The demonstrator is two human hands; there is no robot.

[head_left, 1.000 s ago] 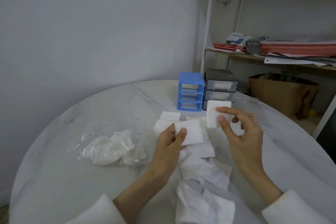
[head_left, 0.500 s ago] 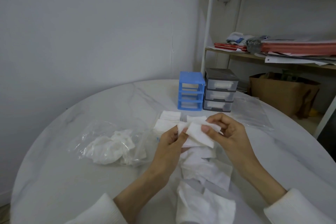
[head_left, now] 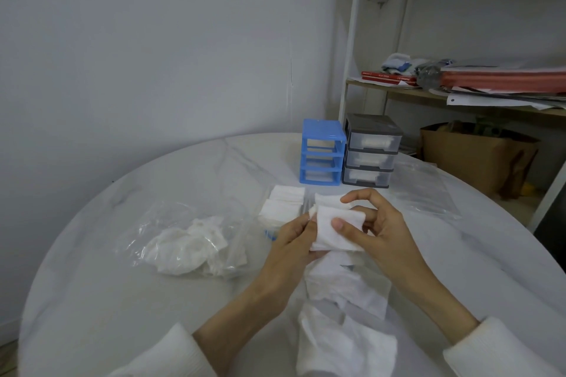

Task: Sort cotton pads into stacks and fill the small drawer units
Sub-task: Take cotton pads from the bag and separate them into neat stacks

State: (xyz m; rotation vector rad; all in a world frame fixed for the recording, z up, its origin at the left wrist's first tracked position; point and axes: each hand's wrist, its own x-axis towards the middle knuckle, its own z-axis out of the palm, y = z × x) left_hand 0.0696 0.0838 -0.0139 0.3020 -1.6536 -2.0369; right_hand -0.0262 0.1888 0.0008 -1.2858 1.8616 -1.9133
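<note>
Both hands meet over the middle of the round marble table (head_left: pixel 92 300). My left hand (head_left: pixel 288 248) and my right hand (head_left: pixel 379 229) together pinch a small stack of white cotton pads (head_left: pixel 329 229), the right thumb lying on its top. Below them loose pads (head_left: pixel 340 288) trail toward me, ending in a crumpled heap (head_left: pixel 343 349). Neat pad stacks (head_left: pixel 284 202) lie just beyond my left hand. A blue three-drawer unit (head_left: pixel 321 151) and a grey one (head_left: pixel 370 150) with white pads in its clear drawers stand at the back.
A crumpled plastic bag (head_left: pixel 186 242) holding white pads lies at the left. A flat clear bag (head_left: pixel 422 187) lies right of the drawer units. A shelf unit (head_left: pixel 459 92) with papers and a brown paper bag (head_left: pixel 477 156) stand past the table's far right edge.
My right hand brought its pad down from in front of the grey unit and laid it on the pad in my left hand. Both hands now hold them together.
</note>
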